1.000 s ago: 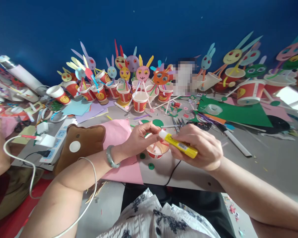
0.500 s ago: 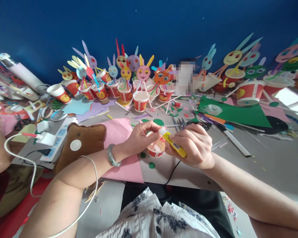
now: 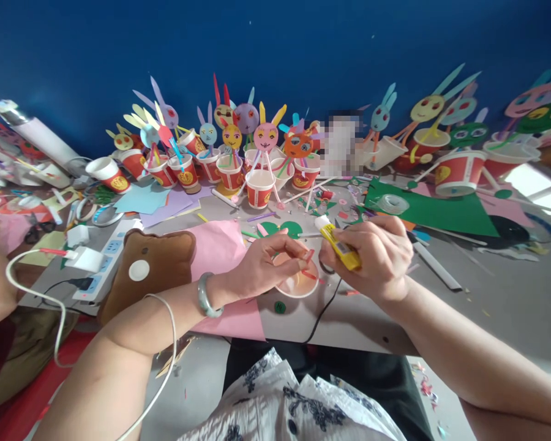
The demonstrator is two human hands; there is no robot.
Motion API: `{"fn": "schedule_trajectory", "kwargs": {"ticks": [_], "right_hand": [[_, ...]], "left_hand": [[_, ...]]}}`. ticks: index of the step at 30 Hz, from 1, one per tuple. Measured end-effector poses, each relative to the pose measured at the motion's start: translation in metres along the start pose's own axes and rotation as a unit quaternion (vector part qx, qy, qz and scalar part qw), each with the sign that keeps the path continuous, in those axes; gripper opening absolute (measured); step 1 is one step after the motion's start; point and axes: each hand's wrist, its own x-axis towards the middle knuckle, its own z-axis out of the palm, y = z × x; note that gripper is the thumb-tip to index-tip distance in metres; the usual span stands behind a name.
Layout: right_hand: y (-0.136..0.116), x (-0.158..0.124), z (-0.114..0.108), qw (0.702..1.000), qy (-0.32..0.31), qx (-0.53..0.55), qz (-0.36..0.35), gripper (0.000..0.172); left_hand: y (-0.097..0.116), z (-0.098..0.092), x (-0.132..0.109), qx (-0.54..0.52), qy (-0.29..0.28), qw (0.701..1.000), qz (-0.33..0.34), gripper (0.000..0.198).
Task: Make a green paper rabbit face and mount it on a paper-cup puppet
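My left hand (image 3: 273,264), a stone bangle on its wrist, pinches a small red paper strip (image 3: 309,255) between thumb and fingertips. That strip is over a paper cup (image 3: 298,288), whose open mouth faces up; more red shows at its inside wall. My right hand (image 3: 376,254) grips a yellow glue stick (image 3: 344,247) with its white end pointing up and left. The two hands are apart. A small green paper disc (image 3: 280,307) lies in front of the cup, and green paper pieces (image 3: 290,229) lie behind it.
Red-and-white cups with paper animal faces (image 3: 265,136) line the back wall. To the left are a brown bear-shaped object (image 3: 149,266), pink paper (image 3: 229,318) and a power strip (image 3: 105,260). A white cable (image 3: 174,343) crosses my left forearm. Green sheets (image 3: 441,208) lie at right.
My right hand with the glue stick has moved right, away from my left hand. The red strip in my left fingers now shows clearly, and the cup's mouth is more visible.
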Motion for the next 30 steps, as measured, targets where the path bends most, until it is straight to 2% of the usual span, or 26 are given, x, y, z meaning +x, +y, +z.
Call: {"fn": "schedule_trajectory", "kwargs": {"ticks": [3, 6, 10, 13, 16, 22, 25, 27, 30], "right_hand": [[0.001, -0.001, -0.004, 1.000, 0.020, 0.012, 0.012, 0.017], [-0.007, 0.001, -0.008, 0.998, 0.042, 0.048, -0.024, 0.020], [-0.014, 0.004, -0.008, 0.993, 0.018, 0.085, -0.081, 0.017], [-0.014, 0.005, -0.003, 0.990, 0.005, 0.074, -0.118, 0.011], [-0.015, 0.004, 0.002, 0.992, 0.005, 0.045, -0.115, 0.009], [-0.013, 0.000, 0.006, 0.998, -0.002, 0.010, -0.063, 0.013], [0.000, -0.002, 0.005, 1.000, -0.006, -0.024, 0.017, 0.012], [0.012, -0.001, 0.003, 0.994, 0.026, -0.016, 0.108, 0.009], [0.033, 0.005, -0.004, 0.964, 0.142, 0.030, 0.223, 0.016]], "left_hand": [[-0.002, 0.001, 0.000, 0.009, 0.012, 1.000, 0.010, 0.020], [-0.005, 0.001, 0.002, 0.020, 0.035, 0.999, 0.024, 0.023], [-0.002, 0.000, 0.003, 0.024, 0.028, 0.999, -0.007, 0.024], [0.000, -0.001, 0.003, 0.036, 0.022, 0.999, -0.013, 0.021], [-0.001, -0.002, 0.004, 0.044, 0.027, 0.999, -0.011, 0.016], [-0.006, 0.000, 0.007, 0.006, 0.054, 0.998, -0.022, 0.016], [-0.005, 0.001, 0.004, -0.020, 0.043, 0.998, -0.036, 0.022], [-0.005, 0.001, 0.002, -0.027, 0.028, 0.998, -0.040, 0.025], [-0.007, 0.000, 0.001, -0.017, 0.023, 0.999, -0.038, 0.028]]}}
